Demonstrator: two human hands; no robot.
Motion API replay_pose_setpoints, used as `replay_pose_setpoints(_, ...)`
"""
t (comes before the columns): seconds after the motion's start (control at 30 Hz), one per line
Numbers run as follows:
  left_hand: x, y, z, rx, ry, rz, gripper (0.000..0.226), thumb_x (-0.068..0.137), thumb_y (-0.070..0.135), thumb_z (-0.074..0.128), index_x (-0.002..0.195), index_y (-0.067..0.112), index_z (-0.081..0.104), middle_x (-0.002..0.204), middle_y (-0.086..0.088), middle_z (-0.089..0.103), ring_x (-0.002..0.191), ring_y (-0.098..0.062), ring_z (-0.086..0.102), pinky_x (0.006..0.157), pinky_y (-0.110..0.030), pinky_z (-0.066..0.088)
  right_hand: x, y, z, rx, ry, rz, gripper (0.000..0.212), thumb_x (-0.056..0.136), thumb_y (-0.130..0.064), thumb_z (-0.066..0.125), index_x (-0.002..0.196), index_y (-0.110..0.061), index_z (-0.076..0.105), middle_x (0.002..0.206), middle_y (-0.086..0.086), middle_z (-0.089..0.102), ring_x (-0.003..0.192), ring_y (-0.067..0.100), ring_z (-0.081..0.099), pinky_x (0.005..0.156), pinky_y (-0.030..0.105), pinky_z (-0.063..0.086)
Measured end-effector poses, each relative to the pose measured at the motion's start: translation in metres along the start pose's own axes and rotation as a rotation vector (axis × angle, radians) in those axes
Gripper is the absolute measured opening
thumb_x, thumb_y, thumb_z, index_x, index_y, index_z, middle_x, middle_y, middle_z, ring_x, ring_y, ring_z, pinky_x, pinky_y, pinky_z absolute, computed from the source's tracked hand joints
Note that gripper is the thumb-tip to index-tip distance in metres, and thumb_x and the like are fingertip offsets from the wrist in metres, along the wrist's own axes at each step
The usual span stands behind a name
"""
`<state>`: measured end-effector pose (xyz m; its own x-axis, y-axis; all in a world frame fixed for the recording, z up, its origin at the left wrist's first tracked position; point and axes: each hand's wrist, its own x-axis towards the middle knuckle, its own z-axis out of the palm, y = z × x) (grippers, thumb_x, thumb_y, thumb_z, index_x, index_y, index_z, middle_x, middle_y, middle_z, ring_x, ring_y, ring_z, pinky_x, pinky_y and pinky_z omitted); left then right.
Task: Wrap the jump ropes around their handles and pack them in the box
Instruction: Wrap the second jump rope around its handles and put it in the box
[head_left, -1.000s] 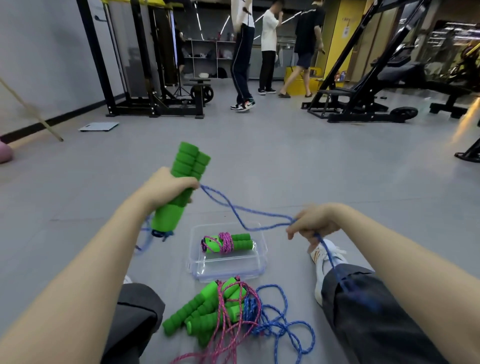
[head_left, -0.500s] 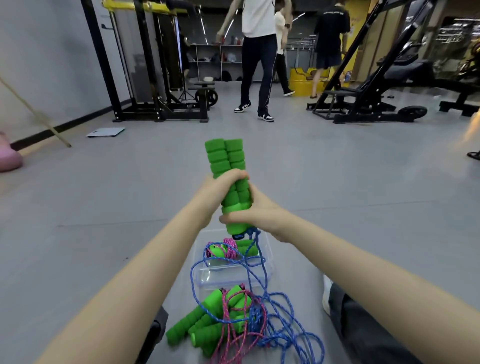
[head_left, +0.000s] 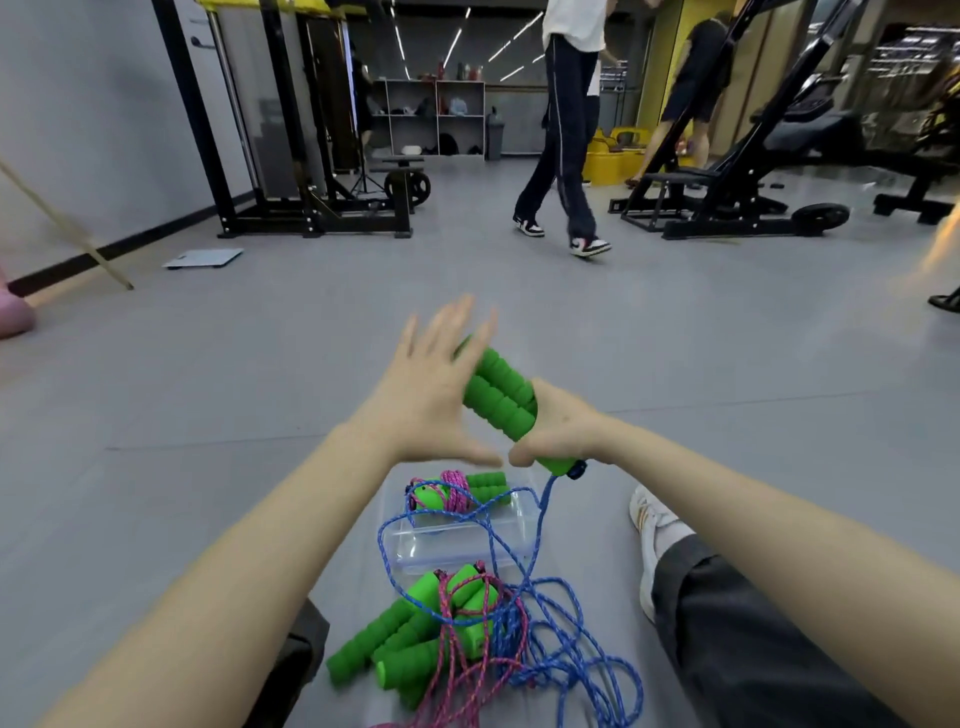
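Just released green foam handles (head_left: 498, 395) from left hand (head_left: 431, 400), now spread wide beside handles. Gripping handles low with right hand (head_left: 556, 431). Yet to wind blue rope (head_left: 540, 514) dangling below handles.

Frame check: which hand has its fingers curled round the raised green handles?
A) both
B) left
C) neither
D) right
D: the right hand curls round the lower end of the handles, while the left hand has its fingers straight and spread.
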<state>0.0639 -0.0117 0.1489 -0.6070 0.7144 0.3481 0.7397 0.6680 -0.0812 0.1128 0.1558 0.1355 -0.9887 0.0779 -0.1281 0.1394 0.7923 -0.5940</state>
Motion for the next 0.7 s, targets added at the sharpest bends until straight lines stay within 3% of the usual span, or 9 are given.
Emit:
replay_pose_setpoints(0.07, -0.002, -0.001, 0.013, 0.349, -0.105, 0.203, 0.123, 0.061, 0.057, 0.073, 0.151, 0.013, 0.002, 0.155, -0.018, 0.012, 0.145, -0.030, 0.008, 0.115, -0.050, -0.004, 0.002, -0.004, 0.000, -0.196, -0.042, -0.026, 0.052, 0.064, -0.020, 0.074, 0.102, -0.015, 0.040, 0.090, 0.002, 0.053, 0.078, 0.019, 0.054, 0.056, 0.027, 0.044)
replay_pose_setpoints(0.13, -0.003, -0.005, 0.022, 0.465, -0.046, 0.307, 0.098, 0.050, 0.029, 0.078, 0.136, 0.007, 0.036, 0.119, -0.018, 0.056, 0.116, -0.032, 0.054, 0.110, -0.052, 0.026, 0.003, -0.007, 0.005, -0.315, -0.104, -0.085, 0.054, 0.065, -0.023, 0.074, 0.104, -0.017, 0.037, 0.089, 0.001, 0.052, 0.077, 0.019, 0.054, 0.054, 0.025, 0.044)
replay_pose_setpoints(0.2, -0.006, -0.011, 0.028, 0.398, 0.053, 0.338, 0.067, 0.041, 0.019, 0.076, 0.104, 0.009, 0.058, 0.077, -0.006, 0.059, 0.068, -0.026, 0.061, 0.079, -0.041, 0.053, 0.003, -0.009, 0.011, -0.355, -0.129, -0.142, 0.053, 0.065, -0.024, 0.074, 0.103, -0.016, 0.038, 0.084, -0.001, 0.050, 0.070, 0.018, 0.052, 0.050, 0.025, 0.043)
replay_pose_setpoints(0.23, -0.007, -0.013, 0.029, 0.346, 0.045, 0.322, 0.054, 0.042, 0.021, 0.077, 0.092, 0.011, 0.061, 0.070, -0.004, 0.056, 0.058, -0.024, 0.057, 0.061, -0.031, 0.049, 0.003, -0.009, 0.013, -0.357, -0.129, -0.160, 0.051, 0.065, -0.024, 0.075, 0.100, -0.016, 0.038, 0.081, -0.001, 0.049, 0.066, 0.017, 0.051, 0.049, 0.025, 0.042)
replay_pose_setpoints(0.27, -0.009, -0.014, 0.029, 0.307, 0.015, 0.292, 0.045, 0.047, 0.026, 0.077, 0.086, 0.013, 0.059, 0.069, -0.003, 0.055, 0.056, -0.023, 0.056, 0.053, -0.026, 0.040, 0.003, -0.008, 0.015, -0.348, -0.122, -0.185, 0.050, 0.066, -0.023, 0.075, 0.099, -0.015, 0.039, 0.083, -0.001, 0.049, 0.067, 0.018, 0.051, 0.050, 0.026, 0.042)
replay_pose_setpoints(0.37, -0.016, -0.016, 0.031, 0.248, -0.072, 0.133, 0.032, 0.078, 0.032, 0.059, 0.103, 0.015, 0.048, 0.097, -0.001, 0.057, 0.086, -0.023, 0.060, 0.060, -0.028, 0.033, 0.007, 0.001, 0.015, -0.193, -0.033, -0.255, 0.069, 0.066, -0.021, 0.077, 0.125, -0.018, 0.042, 0.110, -0.003, 0.046, 0.100, 0.013, 0.047, 0.082, 0.024, 0.042)
replay_pose_setpoints(0.43, -0.019, -0.019, 0.033, 0.191, -0.101, 0.051, 0.032, 0.083, 0.034, 0.052, 0.108, 0.016, 0.044, 0.106, 0.001, 0.057, 0.095, -0.021, 0.058, 0.064, -0.028, 0.034, 0.007, 0.009, 0.012, 0.037, -0.019, -0.217, 0.096, 0.065, -0.021, 0.082, 0.143, -0.024, 0.026, 0.132, -0.002, 0.039, 0.117, 0.010, 0.040, 0.098, 0.024, 0.035)
replay_pose_setpoints(0.53, -0.023, -0.027, 0.040, 0.154, -0.102, 0.058, 0.034, 0.084, 0.037, 0.052, 0.109, 0.016, 0.045, 0.107, 0.001, 0.057, 0.097, -0.022, 0.058, 0.065, -0.028, 0.034, 0.011, 0.022, 0.006, 0.284, -0.205, -0.082, 0.118, 0.061, -0.028, 0.085, 0.148, -0.035, 0.005, 0.145, -0.005, 0.036, 0.126, 0.016, 0.044, 0.104, 0.030, 0.037)
replay_pose_setpoints(0.7, -0.032, -0.036, 0.046, -0.055, -0.024, 0.044, 0.033, 0.081, 0.035, 0.057, 0.108, 0.016, 0.050, 0.100, 0.002, 0.060, 0.092, -0.022, 0.059, 0.064, -0.027, 0.035, 0.014, 0.039, -0.012, 0.638, -0.441, -0.085, 0.074, 0.067, -0.042, 0.071, 0.133, -0.020, 0.046, 0.119, 0.006, 0.061, 0.100, 0.018, 0.060, 0.091, 0.026, 0.045)
